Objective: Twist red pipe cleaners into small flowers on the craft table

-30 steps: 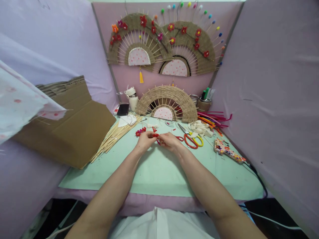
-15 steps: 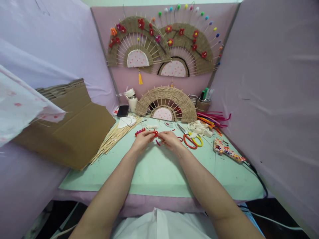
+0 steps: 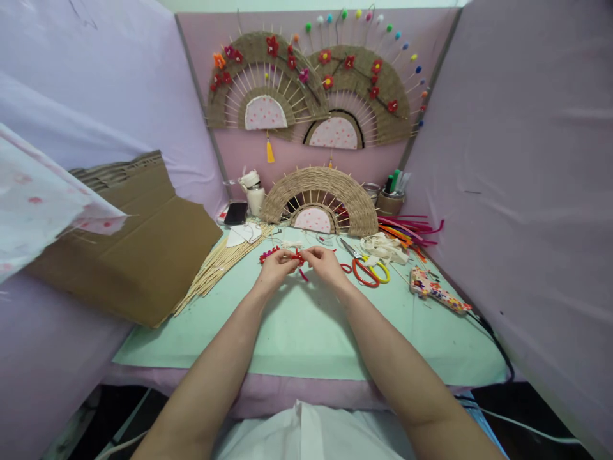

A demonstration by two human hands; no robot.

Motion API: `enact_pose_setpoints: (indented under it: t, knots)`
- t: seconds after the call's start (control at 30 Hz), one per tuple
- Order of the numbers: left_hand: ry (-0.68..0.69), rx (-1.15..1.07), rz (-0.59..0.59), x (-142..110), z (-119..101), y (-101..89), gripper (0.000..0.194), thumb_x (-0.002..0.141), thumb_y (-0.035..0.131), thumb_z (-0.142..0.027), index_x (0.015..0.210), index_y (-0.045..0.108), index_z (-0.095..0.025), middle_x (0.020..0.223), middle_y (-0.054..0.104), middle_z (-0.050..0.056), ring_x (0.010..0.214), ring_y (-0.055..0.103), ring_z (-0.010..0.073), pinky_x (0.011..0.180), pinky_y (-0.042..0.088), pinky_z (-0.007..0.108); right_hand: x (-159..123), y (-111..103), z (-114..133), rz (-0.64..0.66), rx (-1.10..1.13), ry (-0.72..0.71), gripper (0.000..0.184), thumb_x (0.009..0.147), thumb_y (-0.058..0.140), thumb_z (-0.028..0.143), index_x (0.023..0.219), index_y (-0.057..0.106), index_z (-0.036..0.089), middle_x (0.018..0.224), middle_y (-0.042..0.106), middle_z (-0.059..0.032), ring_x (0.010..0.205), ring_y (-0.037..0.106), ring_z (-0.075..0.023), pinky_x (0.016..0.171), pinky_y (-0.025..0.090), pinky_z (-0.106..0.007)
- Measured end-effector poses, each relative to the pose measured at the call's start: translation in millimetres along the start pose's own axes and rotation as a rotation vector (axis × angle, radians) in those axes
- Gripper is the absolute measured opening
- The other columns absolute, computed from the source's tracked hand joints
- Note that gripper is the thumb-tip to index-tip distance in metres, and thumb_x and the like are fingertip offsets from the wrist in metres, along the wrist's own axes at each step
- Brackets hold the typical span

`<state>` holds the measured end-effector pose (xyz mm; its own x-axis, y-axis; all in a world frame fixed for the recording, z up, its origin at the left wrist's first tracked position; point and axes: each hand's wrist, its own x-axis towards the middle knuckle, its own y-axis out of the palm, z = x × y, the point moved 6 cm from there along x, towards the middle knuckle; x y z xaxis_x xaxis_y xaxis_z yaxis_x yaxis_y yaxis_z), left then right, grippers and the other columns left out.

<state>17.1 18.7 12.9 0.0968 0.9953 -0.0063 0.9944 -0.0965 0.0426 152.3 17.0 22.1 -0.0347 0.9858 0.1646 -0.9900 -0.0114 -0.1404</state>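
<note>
Between my two hands is a small red pipe-cleaner flower [image 3: 297,258], partly covered by the fingers. My left hand [image 3: 278,265] pinches it from the left. On its right side, the thumb and fingertips of my right hand [image 3: 324,262] close on it as well. Just below lies a short magenta pipe-cleaner piece [image 3: 303,275] on the green tabletop [image 3: 306,326]. Red and magenta pipe-cleaner flowers [image 3: 268,254] rest behind my left hand. Red-handled scissors [image 3: 366,275] and a yellow-handled pair lie right of my right hand.
A twine-wrapped fan [image 3: 318,182] stands behind the hands. Bamboo sticks [image 3: 211,268] and a cardboard sheet [image 3: 138,255] are at left. At right are a patterned glue gun [image 3: 438,291] with a cord, pipe cleaners [image 3: 407,227] and pale fabric strips [image 3: 383,248]. A bottle [image 3: 255,195] stands at the back.
My right hand has shifted slightly up and left, its fingers changing position on the red flower. My left hand stays almost in place.
</note>
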Motion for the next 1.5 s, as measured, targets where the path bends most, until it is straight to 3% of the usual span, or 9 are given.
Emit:
enact_pose_setpoints:
  t: [0.13,0.37,0.5,0.63,0.83,1.0,1.2,1.4,1.5]
  knots:
    - [-0.072,-0.142,-0.018,-3,-3,-0.4,0.026,0.059,0.074,-0.029,0.074,0.059,-0.014,0.075,0.068,0.007,0.064,0.059,0.0105,0.06,0.044,0.022,2,-3,-2,-0.002,-0.007,0.02,0.035,0.076,0.052,0.049,0.074,0.063,0.015,0.071,0.063,-0.0024,0.059,0.05,-0.0112,0.055,0.037,-0.023]
    - [-0.137,-0.305,0.035,-3,-1,-1.4,0.019,0.062,0.073,-0.023,0.073,0.062,-0.013,0.08,0.068,0.009,0.06,0.057,0.0081,0.058,0.047,0.021,2,-4,7,-0.027,0.015,-0.071,0.022,0.074,0.056,0.04,0.075,0.061,0.018,0.065,0.06,0.0007,0.059,0.049,-0.0112,0.057,0.038,-0.022]
    - [-0.152,-0.368,0.001,-1,3,-3.8,0.021,0.058,0.076,-0.023,0.07,0.061,-0.015,0.069,0.064,0.003,0.061,0.056,0.0081,0.058,0.045,0.02,-3,2,14,0.003,-0.02,-0.15,0.022,0.074,0.058,0.039,0.075,0.063,0.017,0.069,0.062,-0.0009,0.064,0.052,-0.0123,0.064,0.04,-0.023]
    - [-0.154,-0.318,0.028,-5,1,0.0,0.025,0.054,0.079,-0.025,0.069,0.061,-0.015,0.066,0.062,0.0,0.059,0.054,0.0067,0.057,0.043,0.019,-6,1,18,-0.033,-0.095,-0.182,0.022,0.076,0.055,0.037,0.072,0.063,0.016,0.068,0.061,-0.0011,0.063,0.051,-0.0123,0.063,0.039,-0.023]
    - [-0.141,-0.239,-0.003,-8,-9,-1.3,0.034,0.057,0.076,-0.037,0.081,0.064,-0.016,0.077,0.067,0.006,0.07,0.062,0.0131,0.063,0.044,0.023,-8,-6,22,-0.116,-0.181,-0.244,0.018,0.078,0.052,0.031,0.068,0.059,0.018,0.065,0.058,0.0002,0.063,0.049,-0.0121,0.063,0.038,-0.023]
    - [-0.071,-0.181,-0.038,-10,-13,0.1,0.031,0.051,0.079,-0.034,0.069,0.064,-0.013,0.065,0.064,0.004,0.062,0.059,0.0108,0.066,0.045,0.025,-10,1,25,-0.054,-0.245,-0.328,0.015,0.079,0.051,0.027,0.07,0.058,0.019,0.071,0.058,-0.0011,0.069,0.05,-0.0136,0.067,0.038,-0.025]
    - [-0.078,-0.24,-0.11,-9,-4,-0.7,0.028,0.051,0.078,-0.034,0.063,0.062,-0.013,0.061,0.063,0.003,0.06,0.058,0.0109,0.065,0.046,0.026,-13,4,32,-0.017,-0.314,-0.404,0.012,0.08,0.051,0.024,0.072,0.06,0.02,0.075,0.056,-0.0023,0.072,0.05,-0.0149,0.07,0.037,-0.026]
    - [-0.108,-0.288,-0.056,-8,-1,2.6,0.031,0.053,0.079,-0.033,0.074,0.066,-0.012,0.068,0.067,0.006,0.065,0.061,0.0118,0.068,0.047,0.025,-12,0,29,-0.069,-0.299,-0.372,0.013,0.08,0.051,0.026,0.072,0.06,0.02,0.074,0.058,-0.0017,0.068,0.05,-0.0141,0.068,0.039,-0.026]
    - [-0.091,-0.26,-0.078,-9,-4,2.2,0.03,0.054,0.078,-0.032,0.073,0.066,-0.012,0.069,0.067,0.005,0.065,0.061,0.0114,0.069,0.047,0.025,-11,-3,28,-0.095,-0.243,-0.319,0.012,0.079,0.053,0.028,0.084,0.061,0.02,0.079,0.061,-0.0018,0.067,0.052,-0.0133,0.066,0.04,-0.025]
